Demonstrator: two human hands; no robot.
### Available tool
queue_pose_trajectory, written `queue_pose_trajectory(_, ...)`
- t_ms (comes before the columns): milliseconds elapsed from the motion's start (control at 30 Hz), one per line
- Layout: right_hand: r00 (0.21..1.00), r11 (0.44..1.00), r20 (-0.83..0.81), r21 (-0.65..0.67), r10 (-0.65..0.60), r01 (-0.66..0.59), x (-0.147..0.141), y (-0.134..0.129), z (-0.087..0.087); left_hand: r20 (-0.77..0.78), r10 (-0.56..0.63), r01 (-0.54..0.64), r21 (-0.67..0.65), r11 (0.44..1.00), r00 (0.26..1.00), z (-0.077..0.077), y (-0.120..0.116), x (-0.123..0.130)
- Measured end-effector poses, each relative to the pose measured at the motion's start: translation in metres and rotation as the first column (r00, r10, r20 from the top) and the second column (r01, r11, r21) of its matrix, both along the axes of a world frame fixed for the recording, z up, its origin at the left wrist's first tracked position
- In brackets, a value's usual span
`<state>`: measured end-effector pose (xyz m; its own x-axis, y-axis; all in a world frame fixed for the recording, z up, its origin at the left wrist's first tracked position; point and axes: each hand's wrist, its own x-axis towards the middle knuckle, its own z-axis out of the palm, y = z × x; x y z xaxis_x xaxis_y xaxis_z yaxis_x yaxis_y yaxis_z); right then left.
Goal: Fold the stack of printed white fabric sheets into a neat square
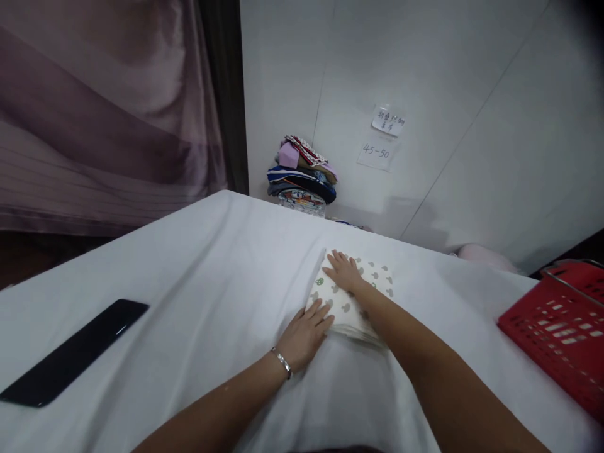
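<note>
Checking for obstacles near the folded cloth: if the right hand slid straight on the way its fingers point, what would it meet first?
The right hand lies flat on the folded patterned cloth, fingers pointing up-left. Past the cloth's edge comes bare white sheet; probably nothing else before the stack of folded clothes by the wall, though depth is unclear.

Both forearms bare, sleeveless; silver bracelet (282, 362) on left wrist.
</note>
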<state>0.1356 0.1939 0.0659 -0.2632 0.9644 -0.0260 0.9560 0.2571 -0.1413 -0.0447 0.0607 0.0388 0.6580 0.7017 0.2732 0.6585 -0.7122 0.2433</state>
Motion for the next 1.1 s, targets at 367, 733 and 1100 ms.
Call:
queue_pose_trajectory(367, 0.993, 0.994, -0.044, 0.009, -0.109, 0.109, 0.041, 0.030, 0.016, 0.320, 0.047, -0.027, -0.064, 0.998, 0.946, 0.009, 0.004, 0.008)
queue_pose_trajectory(733, 0.926, 0.887, 0.021, -0.279, -0.376, 0.367, 0.125, 0.042, 0.018, 0.440, 0.433, -0.351, -0.258, 0.900, 0.786, 0.008, 0.022, 0.021)
queue_pose_trajectory(1100, 0.775, 0.716, 0.031, -0.362, -0.631, 0.597, 0.203, -0.077, 0.010, 0.103, 0.623, -0.431, -0.635, 0.641, 0.775, 0.029, 0.110, 0.061)
